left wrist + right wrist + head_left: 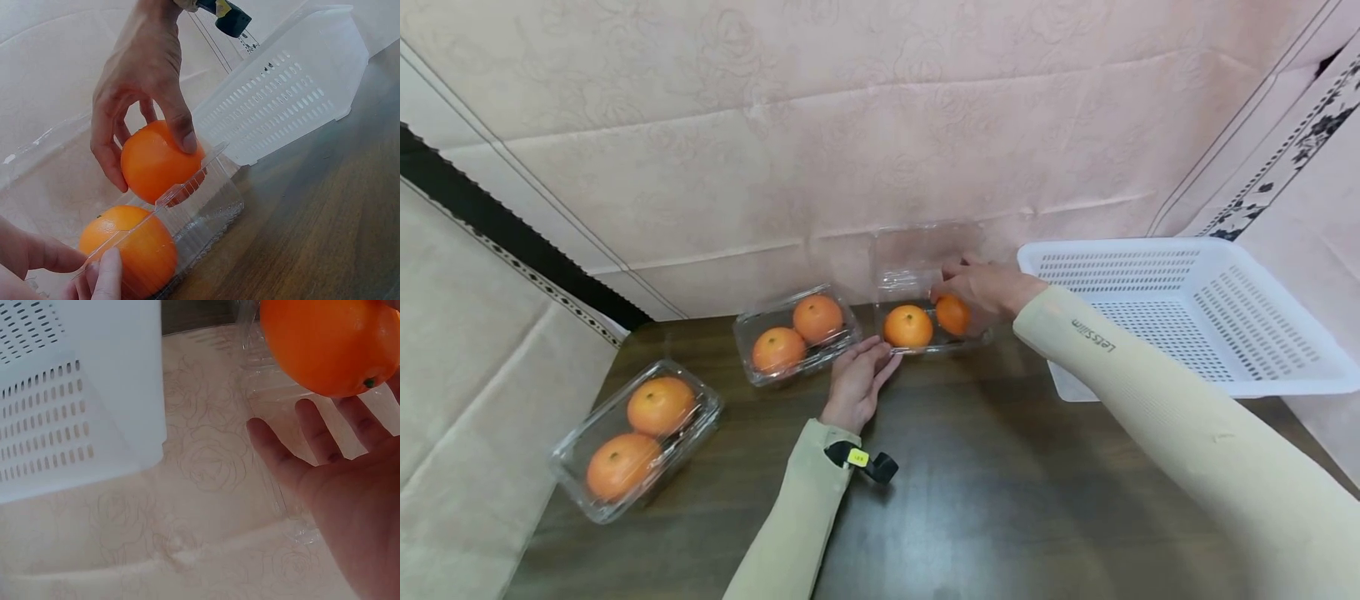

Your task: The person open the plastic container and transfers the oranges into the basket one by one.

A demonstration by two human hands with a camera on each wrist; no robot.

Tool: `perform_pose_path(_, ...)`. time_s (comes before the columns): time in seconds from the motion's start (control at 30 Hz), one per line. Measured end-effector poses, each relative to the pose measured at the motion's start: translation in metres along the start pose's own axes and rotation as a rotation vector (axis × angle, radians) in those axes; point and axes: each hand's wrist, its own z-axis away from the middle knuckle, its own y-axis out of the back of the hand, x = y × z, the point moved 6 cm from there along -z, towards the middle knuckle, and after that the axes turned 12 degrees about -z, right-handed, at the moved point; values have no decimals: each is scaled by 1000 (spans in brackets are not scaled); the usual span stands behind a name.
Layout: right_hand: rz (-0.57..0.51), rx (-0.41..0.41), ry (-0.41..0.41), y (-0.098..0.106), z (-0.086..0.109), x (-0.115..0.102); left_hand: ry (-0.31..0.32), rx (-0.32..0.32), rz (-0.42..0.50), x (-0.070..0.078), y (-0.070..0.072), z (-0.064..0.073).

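My right hand (988, 287) grips an orange (159, 162) between thumb and fingers. That fruit is held at the right end of an open clear plastic clamshell box (215, 203), partly behind its front wall in the left wrist view. In the right wrist view the same orange (331, 347) shows its green stem spot above the fingers. My left hand (853, 383) pinches the box's front rim at the left corner. A second orange (908, 326) sits in the box beside those fingertips. The raised lid (925, 250) leans back against the cloth.
A closed clear box (760, 377) with two oranges stands just left of the open one. Another closed box (673, 446) with two oranges lies at the table's left edge. At the right is a white perforated basket (1150, 387). Pale patterned cloth (850, 150) hangs behind the table.
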Motion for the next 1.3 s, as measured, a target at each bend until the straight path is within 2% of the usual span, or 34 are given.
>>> perform_pose_path(0.6, 126, 47, 90, 13, 21, -8, -18, -14, 11, 0, 0, 0)
perform_pose_path(0.93, 121, 53, 84, 13, 27, -9, -17, -15, 13, -1, -2, -2)
perform_pose_path(1.13, 133, 72, 93, 20, 34, -6, -22, -17, 15, 0, -2, -1)
perform_pose_path(1.3, 109, 62, 66, 24, 37, -3, -15, -15, 11, -1, -1, -2)
